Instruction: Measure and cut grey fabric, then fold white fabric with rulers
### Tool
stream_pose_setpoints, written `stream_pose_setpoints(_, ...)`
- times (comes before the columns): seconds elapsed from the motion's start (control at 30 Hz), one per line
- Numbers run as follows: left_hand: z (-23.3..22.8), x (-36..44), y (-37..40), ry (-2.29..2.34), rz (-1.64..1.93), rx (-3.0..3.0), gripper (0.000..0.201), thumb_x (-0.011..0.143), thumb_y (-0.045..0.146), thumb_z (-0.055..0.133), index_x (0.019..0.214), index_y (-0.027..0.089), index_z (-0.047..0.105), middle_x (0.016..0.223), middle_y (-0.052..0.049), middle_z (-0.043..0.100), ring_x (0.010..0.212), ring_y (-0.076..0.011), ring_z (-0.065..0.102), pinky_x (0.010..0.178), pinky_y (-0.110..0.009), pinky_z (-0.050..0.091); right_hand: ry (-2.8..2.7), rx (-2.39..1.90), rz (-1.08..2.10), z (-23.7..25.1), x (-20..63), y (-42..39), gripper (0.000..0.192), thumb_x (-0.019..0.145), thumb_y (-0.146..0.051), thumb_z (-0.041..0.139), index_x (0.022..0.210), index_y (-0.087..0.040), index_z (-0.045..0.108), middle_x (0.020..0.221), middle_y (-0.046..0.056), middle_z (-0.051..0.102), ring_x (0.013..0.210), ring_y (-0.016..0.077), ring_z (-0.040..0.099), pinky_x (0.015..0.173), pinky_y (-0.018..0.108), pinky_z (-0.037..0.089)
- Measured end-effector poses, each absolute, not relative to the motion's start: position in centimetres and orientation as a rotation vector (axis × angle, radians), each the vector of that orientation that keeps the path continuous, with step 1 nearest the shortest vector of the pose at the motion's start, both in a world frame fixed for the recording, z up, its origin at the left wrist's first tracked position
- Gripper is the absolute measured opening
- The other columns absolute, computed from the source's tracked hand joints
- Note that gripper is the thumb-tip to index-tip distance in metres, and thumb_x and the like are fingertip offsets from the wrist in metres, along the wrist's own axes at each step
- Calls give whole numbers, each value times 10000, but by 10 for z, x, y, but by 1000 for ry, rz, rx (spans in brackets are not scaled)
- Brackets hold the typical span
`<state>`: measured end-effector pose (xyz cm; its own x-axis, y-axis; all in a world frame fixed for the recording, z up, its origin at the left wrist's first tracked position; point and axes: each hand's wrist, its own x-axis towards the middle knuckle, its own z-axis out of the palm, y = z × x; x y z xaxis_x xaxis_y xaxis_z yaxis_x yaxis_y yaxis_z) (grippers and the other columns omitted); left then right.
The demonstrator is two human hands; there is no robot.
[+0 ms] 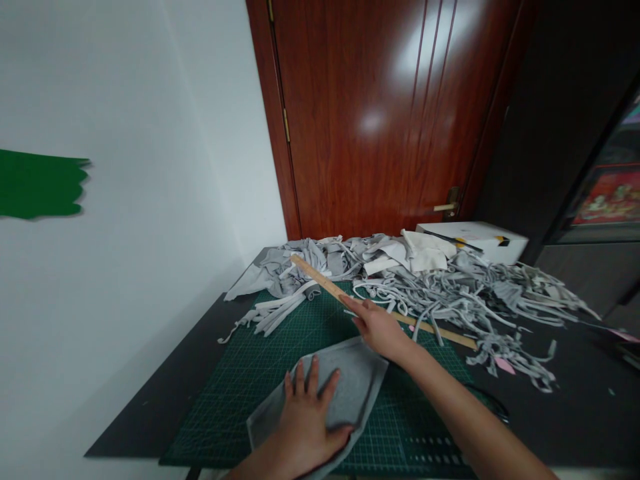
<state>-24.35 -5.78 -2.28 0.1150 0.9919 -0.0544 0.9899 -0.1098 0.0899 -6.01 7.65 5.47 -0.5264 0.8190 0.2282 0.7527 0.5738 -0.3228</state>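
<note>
A grey felt piece (345, 390) is laid on the green cutting mat (260, 373), near the front edge of the table (150, 407). It is pressed flat by the left hand (307, 417), which is spread open, palm down, with the fingers apart on the near part of the felt. The right hand (380, 327) is stretched forward over the far edge of the felt piece, its fingers extended and laid on a long wooden ruler (320, 280); the hand is open rather than clenched, and whether the ruler is pinched from below cannot be told. The ruler is set slantwise across the mat, one end resting on the fabric heap toward the far left corner of the table, the other end running toward the right side, where it is partly hidden by the wrist.

A heap of grey fabric scraps (305, 263) is piled along the far edge of the table, and a tangle of narrow grey strips (480, 293) is spread over the far right part. A few loose strips (273, 313) are lying at the far left corner of the mat. A white box (475, 237) is standing behind the heap, by the wooden door (380, 113).
</note>
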Motion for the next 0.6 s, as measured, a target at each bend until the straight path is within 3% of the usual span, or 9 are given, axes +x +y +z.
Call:
stream_pose_setpoints(0.1,-33,-229,-66,2182,-34,2124,918,712,727,529,1465,266,280,1521,-192,221,1321,-560,159,961,-774,76,-2458,-1266,294,43,-49,23,534,935,-207,341,1440,-377,307,1012,56,592,812,194,647,686,267,447)
stream_pose_setpoints(0.17,-41,-214,-65,2273,-77,2049,914,717,696,532,1457,205,315,1483,-229,291,1285,-595,203,921,-808,53,-2521,-1242,378,26,-50,-11,567,919,-174,350,1446,-377,293,1068,73,605,818,202,661,677,270,464)
stream_pose_setpoints(0.33,-50,-171,-53,2413,-173,1819,632,805,378,508,1388,139,457,1391,-219,445,1267,-573,278,1001,-772,35,-2499,-1136,584,-4,-88,-37,485,922,-248,403,1403,-307,409,1125,101,618,900,222,654,754,291,494)
stream_pose_setpoints(0.4,-48,-164,-54,2449,-245,1752,659,772,368,543,1386,143,462,1410,-211,423,1260,-578,282,974,-779,166,-2430,-1088,632,-8,-105,-25,480,921,-225,399,1398,-268,423,1076,96,629,918,210,638,797,287,489)
stream_pose_setpoints(0.47,-46,-167,-60,2477,-238,1792,767,721,416,603,1409,129,420,1425,-241,387,1230,-596,306,838,-753,358,-2390,-1012,671,-11,-114,-11,459,907,-194,417,1360,-227,480,1073,96,629,985,205,606,870,282,463)
stream_pose_setpoints(0.53,-42,-179,-70,2489,-184,1913,816,702,435,636,1410,102,407,1392,-285,405,1182,-587,377,719,-652,472,-2365,-959,696,-17,-116,-1,431,902,-189,437,1324,-204,522,1071,95,626,1017,203,580,912,281,441)
stream_pose_setpoints(0.6,-38,-193,-78,2446,-155,2074,709,751,407,615,1384,132,455,1345,-276,467,1134,-532,466,695,-568,509,-2367,-927,671,-24,-112,2,420,908,-196,440,1320,-211,523,1059,88,615,1005,202,564,913,293,440)
